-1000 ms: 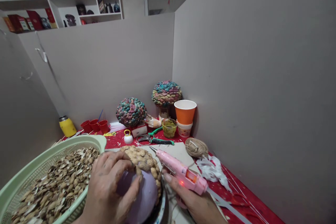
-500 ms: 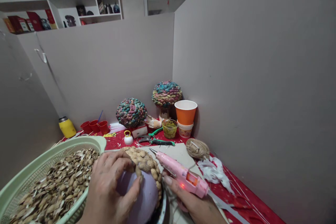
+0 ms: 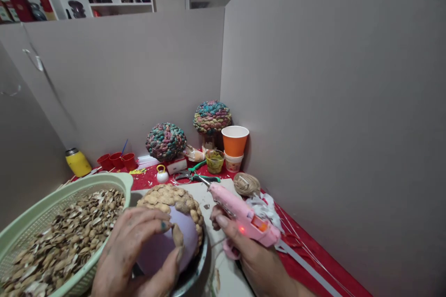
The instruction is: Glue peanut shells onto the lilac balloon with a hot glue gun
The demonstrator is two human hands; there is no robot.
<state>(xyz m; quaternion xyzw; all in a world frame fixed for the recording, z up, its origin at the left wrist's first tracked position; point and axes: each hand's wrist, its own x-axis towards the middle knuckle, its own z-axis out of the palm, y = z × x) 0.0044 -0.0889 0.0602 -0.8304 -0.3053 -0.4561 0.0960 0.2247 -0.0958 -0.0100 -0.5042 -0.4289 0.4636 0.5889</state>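
Note:
My left hand point(image 3: 135, 246) pinches a peanut shell point(image 3: 177, 235) between thumb and forefinger, in front of a lilac ball point(image 3: 188, 227). Peanut shells point(image 3: 167, 195) cover the ball's far and right sides; its near side is bare and partly hidden by my fingers. The ball rests in a dark round bowl point(image 3: 198, 267). My right hand point(image 3: 254, 255) is wrapped round the handle of a pink hot glue gun point(image 3: 240, 211), whose red light glows. Its metal nozzle points up and left, beyond the ball and apart from it. A glue stick point(image 3: 308, 267) trails from its back.
A green basket point(image 3: 128, 188) of loose shells stands at the left. Behind are two colourful shell-covered balls point(image 3: 166, 141), green-handled pruners point(image 3: 209, 178), an orange paper cup point(image 3: 235, 141) and a twine roll point(image 3: 246, 184). Grey panels point(image 3: 139, 65) enclose the red-covered table.
My left hand has drawn back slightly from the ball, and the shell in its fingers shows more plainly. The glue gun sits further right of the ball. The view has shifted slightly.

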